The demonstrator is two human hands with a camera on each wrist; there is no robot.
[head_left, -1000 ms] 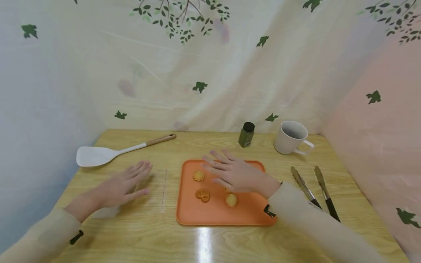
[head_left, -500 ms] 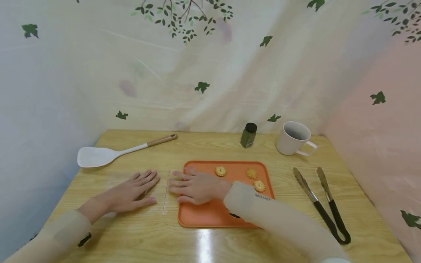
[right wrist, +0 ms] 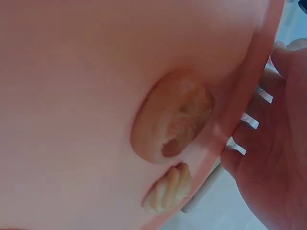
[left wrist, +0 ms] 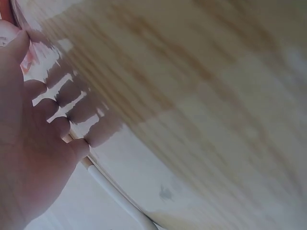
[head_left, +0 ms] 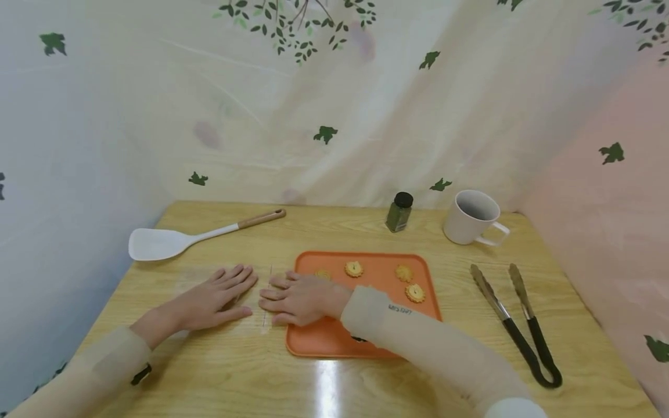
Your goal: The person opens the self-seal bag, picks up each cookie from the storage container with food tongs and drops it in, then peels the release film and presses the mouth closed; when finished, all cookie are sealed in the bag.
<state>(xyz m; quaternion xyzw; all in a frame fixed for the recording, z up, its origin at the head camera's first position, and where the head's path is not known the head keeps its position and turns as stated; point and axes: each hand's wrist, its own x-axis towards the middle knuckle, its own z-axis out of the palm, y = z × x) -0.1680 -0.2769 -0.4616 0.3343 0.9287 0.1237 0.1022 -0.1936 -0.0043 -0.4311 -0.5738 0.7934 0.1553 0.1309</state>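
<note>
The right hand (head_left: 304,299) crosses the rim of the orange tray (head_left: 325,341) at nine o'clock; the left hand (head_left: 215,299) lies beyond, both straight-fingered.

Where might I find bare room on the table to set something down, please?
Bare wood shows in front of the orange tray, behind it between the spatula handle and jar, and right of the tongs. It is crowded at the tray's left edge, where the right grip reaches across beside the left grip; cookies also occupy the tray.
</note>
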